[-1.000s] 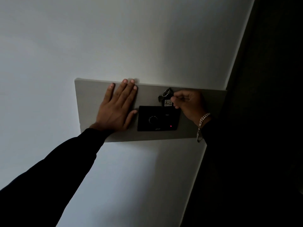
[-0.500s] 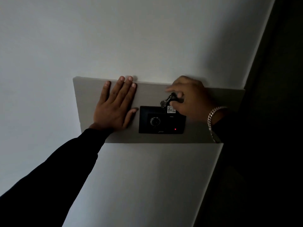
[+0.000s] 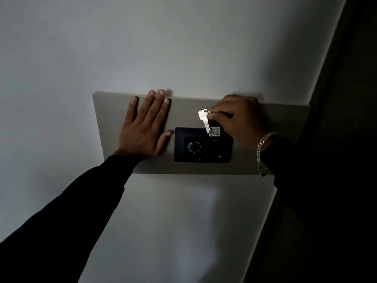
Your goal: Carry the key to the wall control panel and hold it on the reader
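A black control panel (image 3: pixel 196 146) with a round dial and a small red light sits on a grey board (image 3: pixel 183 111) fixed to the white wall. My right hand (image 3: pixel 236 121) pinches the ring of a silver key (image 3: pixel 204 119), which hangs down over the panel's upper right part with a white paper tag (image 3: pixel 215 132) beside it. My left hand (image 3: pixel 145 127) lies flat with fingers spread on the grey board, just left of the panel, its thumb touching the panel's edge. A silver chain bracelet is on my right wrist.
The white wall (image 3: pixel 142 48) surrounds the grey board. A dark edge or doorway (image 3: pixel 342 139) runs down the right side, close to my right arm. The room is dim.
My right hand has turned the key so that it now hangs blade down over the panel's top, catching light. The left hand stays flat on the board.
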A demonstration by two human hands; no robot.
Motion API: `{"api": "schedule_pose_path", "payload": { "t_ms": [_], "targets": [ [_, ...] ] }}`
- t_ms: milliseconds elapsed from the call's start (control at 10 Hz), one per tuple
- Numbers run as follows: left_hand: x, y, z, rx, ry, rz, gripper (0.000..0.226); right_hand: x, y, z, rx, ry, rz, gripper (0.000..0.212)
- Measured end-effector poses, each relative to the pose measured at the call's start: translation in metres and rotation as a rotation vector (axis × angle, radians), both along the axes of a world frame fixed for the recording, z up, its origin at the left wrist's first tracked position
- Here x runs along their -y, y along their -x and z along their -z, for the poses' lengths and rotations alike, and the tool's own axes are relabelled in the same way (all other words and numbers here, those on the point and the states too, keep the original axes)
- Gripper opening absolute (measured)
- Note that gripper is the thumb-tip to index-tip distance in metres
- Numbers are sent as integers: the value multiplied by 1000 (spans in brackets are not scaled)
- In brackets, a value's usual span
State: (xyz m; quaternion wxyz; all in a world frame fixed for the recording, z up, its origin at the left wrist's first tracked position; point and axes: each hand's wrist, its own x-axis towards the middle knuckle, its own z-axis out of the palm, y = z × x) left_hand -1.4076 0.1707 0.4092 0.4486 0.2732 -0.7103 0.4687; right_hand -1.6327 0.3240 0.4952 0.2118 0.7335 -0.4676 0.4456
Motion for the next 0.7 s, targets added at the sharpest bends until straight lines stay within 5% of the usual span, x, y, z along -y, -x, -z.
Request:
{"api": "schedule_pose_path", "payload": {
  "t_ms": [400, 700],
  "targets": [
    [1, 2, 2, 13, -63, -46, 76, -3, 9, 21, -44, 45, 25, 11],
    [-38, 7, -3, -4, -300, 1, 75, -31, 3, 26, 35, -79, 64, 34]
  ]
}}
